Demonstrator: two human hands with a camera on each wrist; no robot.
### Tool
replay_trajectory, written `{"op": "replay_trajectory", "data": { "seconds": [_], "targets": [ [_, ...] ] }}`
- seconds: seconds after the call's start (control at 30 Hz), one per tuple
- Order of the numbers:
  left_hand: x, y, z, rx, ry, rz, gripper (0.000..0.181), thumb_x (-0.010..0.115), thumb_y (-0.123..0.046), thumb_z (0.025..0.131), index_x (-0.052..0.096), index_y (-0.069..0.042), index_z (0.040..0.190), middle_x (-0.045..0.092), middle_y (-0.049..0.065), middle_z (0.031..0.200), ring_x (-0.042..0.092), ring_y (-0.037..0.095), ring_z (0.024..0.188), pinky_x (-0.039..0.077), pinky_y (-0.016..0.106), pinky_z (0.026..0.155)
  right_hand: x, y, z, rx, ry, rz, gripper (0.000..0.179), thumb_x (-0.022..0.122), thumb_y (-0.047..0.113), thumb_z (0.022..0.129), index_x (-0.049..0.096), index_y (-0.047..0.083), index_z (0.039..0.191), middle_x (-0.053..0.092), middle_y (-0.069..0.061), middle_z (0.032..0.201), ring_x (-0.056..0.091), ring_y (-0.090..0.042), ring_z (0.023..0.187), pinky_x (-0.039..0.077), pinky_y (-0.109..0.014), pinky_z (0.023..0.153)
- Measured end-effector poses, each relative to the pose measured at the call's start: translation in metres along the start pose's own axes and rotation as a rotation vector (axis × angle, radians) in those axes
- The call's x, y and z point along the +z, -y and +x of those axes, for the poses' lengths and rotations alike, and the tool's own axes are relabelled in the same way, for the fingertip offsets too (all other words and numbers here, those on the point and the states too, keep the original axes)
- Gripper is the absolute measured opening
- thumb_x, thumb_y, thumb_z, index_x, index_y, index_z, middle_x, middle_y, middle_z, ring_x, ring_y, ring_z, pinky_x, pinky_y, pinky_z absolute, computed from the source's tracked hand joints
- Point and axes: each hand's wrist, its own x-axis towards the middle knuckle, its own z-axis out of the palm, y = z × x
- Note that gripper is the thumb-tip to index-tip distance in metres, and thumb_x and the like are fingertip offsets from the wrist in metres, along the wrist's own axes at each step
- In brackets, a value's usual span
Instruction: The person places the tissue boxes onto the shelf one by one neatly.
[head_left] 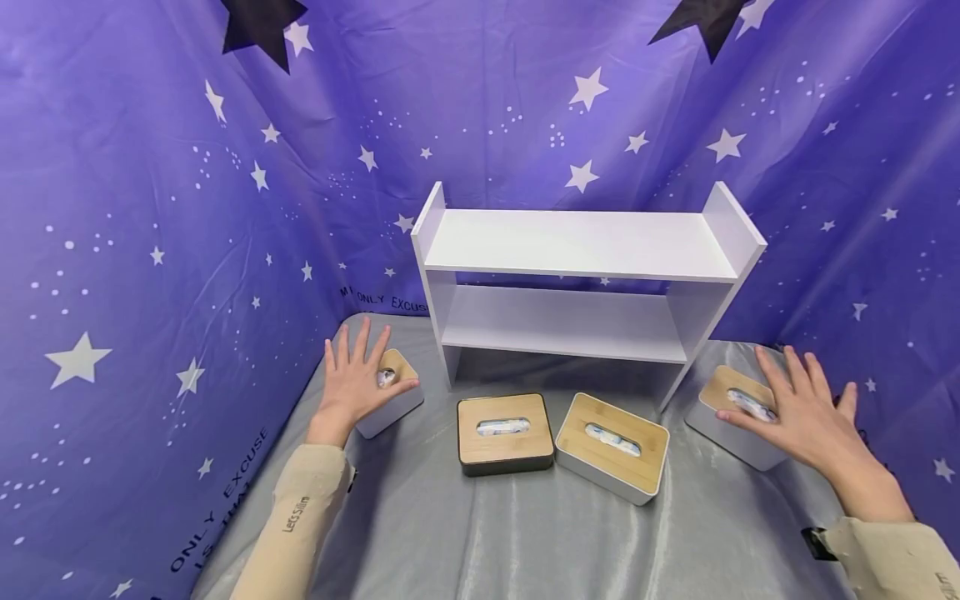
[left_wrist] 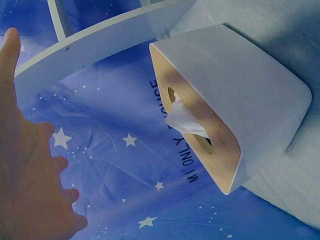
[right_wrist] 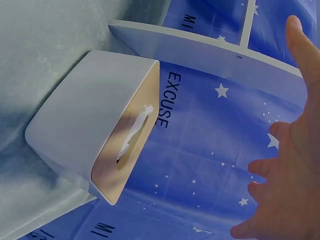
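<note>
Hovering over the left box (head_left: 395,398) with the left hand (head_left: 356,383), fingers spread and gripping nothing; judging from the wrist view, not touching the bamboo lid. Doing the same on the other side: holding the right hand (head_left: 806,417) flat and spread above the right box (head_left: 731,421), clasping nothing. Finding the left box near the bench's (head_left: 465,533) back left corner and the right box near its back right edge, each just beside a foot of the shelf (head_left: 577,275).

Possibly risking a slip when closing in: grabbing from above on a smooth lid, with no fingers round the walls, and perhaps tilting a box or dragging it. Possibly snagging the tissue (left_wrist: 186,121) poking from the slot and pulling it out. Perhaps knocking a box against the shelf's side panel, being so close. Likely bunching the glossy grey cloth (head_left: 525,550) if pushing instead of lifting.

Seeing two more boxes, touching, at mid-bench before the shelf: a black box (head_left: 504,433) and a white middle box (head_left: 615,446). Working inside a purple starred backdrop (head_left: 150,208) hanging on three sides.
</note>
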Motion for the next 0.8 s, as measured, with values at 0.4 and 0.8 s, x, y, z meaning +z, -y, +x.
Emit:
{"op": "replay_trajectory", "data": {
  "seconds": [0.4, 0.8],
  "targets": [
    [0.0011, 0.0022, 0.0005, 0.030, 0.006, 0.001, 0.109, 0.056, -0.080, 0.079, 0.014, -0.024, 0.162, 0.000, 0.011, 0.170, -0.005, 0.043, 0.155, 0.000, 0.065, 0.125, 0.0017, 0.0024, 0.0010, -0.026, -0.012, 0.003, 0.118, 0.067, 0.069, 0.079, -0.002, 0.020, 0.162, 0.000, -0.028, 0.165, -0.009, -0.052, 0.150, 0.000, -0.088, 0.102],
    [0.0039, 0.0039, 0.0017, 0.072, 0.027, 0.000, 0.107, 0.054, -0.080, 0.081, 0.016, -0.021, 0.162, 0.004, 0.011, 0.169, 0.000, 0.040, 0.156, -0.002, 0.061, 0.127, 0.0047, -0.0009, 0.0034, -0.108, -0.059, 0.018, 0.117, 0.072, 0.064, 0.078, 0.007, 0.016, 0.162, 0.018, -0.032, 0.160, 0.010, -0.057, 0.147, 0.019, -0.082, 0.102]
  ]
}}
